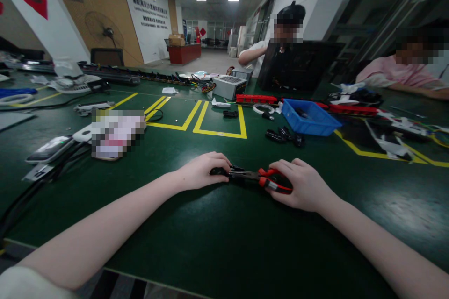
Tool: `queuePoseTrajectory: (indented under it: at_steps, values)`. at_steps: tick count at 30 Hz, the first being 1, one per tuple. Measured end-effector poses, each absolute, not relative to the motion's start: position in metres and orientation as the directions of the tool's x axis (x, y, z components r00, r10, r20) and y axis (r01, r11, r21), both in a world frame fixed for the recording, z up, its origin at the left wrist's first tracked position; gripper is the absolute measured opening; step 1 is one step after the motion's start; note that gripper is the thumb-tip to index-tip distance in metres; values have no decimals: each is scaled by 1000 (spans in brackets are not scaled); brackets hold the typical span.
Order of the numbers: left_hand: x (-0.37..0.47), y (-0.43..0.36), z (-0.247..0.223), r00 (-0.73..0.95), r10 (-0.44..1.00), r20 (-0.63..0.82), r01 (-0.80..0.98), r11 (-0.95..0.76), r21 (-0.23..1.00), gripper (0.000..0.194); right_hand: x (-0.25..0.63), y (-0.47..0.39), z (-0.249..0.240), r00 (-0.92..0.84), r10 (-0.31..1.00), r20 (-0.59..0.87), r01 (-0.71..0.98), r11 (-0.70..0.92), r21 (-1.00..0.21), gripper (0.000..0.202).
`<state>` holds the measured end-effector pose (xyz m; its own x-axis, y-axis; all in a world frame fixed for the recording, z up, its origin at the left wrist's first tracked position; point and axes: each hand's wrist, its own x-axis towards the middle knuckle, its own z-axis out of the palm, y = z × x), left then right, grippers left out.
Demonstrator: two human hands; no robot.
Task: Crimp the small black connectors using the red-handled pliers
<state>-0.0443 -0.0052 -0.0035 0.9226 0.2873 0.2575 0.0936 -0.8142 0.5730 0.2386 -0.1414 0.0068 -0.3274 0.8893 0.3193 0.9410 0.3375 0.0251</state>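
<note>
My right hand [303,184] is closed around the red and black handles of a pair of pliers [277,186]. The jaws point left and meet a small black part [220,172], which my left hand [198,173] pinches between thumb and fingers. Whether the jaws grip that part or only touch it, I cannot tell. Its exact kind is too small to make out, and my fingers cover some of it. Both hands are low over the green table [224,243].
Several black pieces [284,135] lie beyond my right hand, beside a blue bin [312,119]. Farther back are a grey power supply box [229,86] and a white cable coil [263,109]. A phone [119,135] and black cables [52,177] lie left. Two people sit across the table.
</note>
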Motion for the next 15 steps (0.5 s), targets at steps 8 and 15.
queuePoseTrajectory:
  at_steps: [8, 15]
  values:
    - [-43, -6, -2, 927, 279, 252, 90, -816, 571, 17, 243, -142, 14, -333, 900, 282, 938, 347, 1, 39]
    - [-44, -6, -2, 931, 250, 267, 65, -831, 553, 16, 242, -143, 12, -363, 877, 315, 930, 364, 57, 40]
